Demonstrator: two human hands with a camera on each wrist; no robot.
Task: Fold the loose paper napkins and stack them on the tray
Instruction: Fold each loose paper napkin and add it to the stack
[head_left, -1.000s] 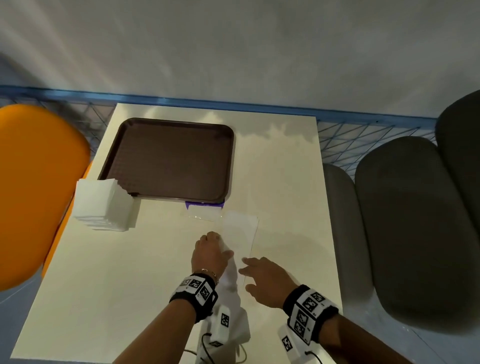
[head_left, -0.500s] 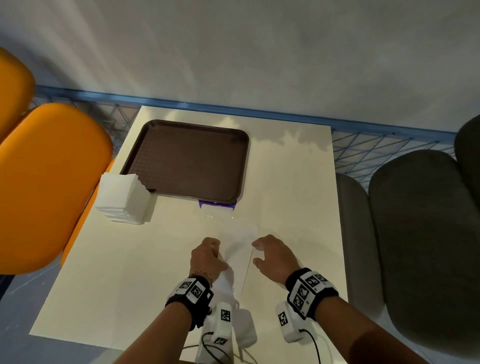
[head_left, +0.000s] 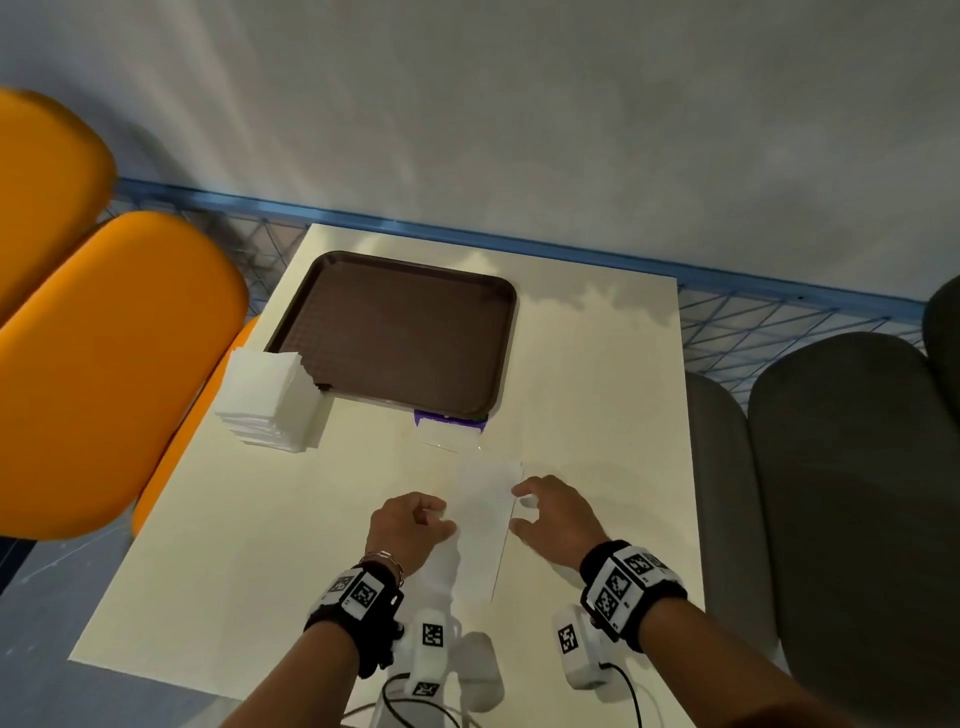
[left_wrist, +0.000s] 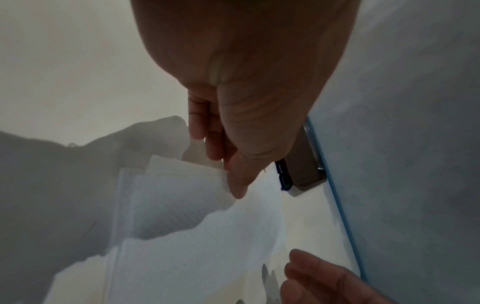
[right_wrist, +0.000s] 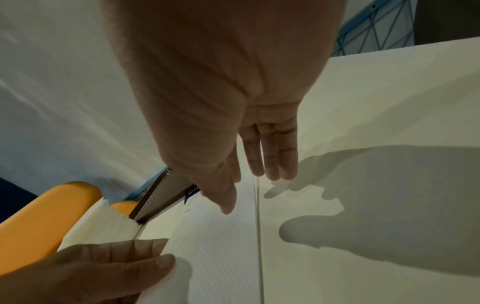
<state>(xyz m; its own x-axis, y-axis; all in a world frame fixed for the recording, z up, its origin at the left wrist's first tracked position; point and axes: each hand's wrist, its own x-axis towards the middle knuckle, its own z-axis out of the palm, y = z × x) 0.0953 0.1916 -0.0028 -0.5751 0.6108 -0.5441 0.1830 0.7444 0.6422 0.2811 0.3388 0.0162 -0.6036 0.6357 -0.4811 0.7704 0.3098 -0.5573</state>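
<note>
1. Head view: a single white paper napkin (head_left: 483, 514) is seen lying on the cream table (head_left: 597, 395), near its front edge, between the two hands and just in front of the brown tray (head_left: 395, 332).
2. The napkin's left edge is pinched and lifted by the left hand (head_left: 410, 525); in the left wrist view the thumb and fingers (left_wrist: 233, 179) are curled closed on the raised layer of paper.
3. The right hand (head_left: 558, 514) is held just beside the napkin's right edge; in the right wrist view its fingers (right_wrist: 270, 156) are shown straight and close together, with nothing gripped. Whether the fingertips touch the paper cannot be told.
4. The stack of unfolded napkins (head_left: 270, 400) is kept at the tray's near left corner, against the orange chair (head_left: 119, 374) side. Nothing is seen on the tray, so the task is judged to be at its first fold.
5. Risks, as judged:
   - The thin paper may be dragged across the table if the right edge is not pinned while the left edge is carried over.
   - A skewed crease may be made if the lifted edge sags, since it is held at one spot only.
   - The sheet may be torn if it is pinched too hard.
</note>
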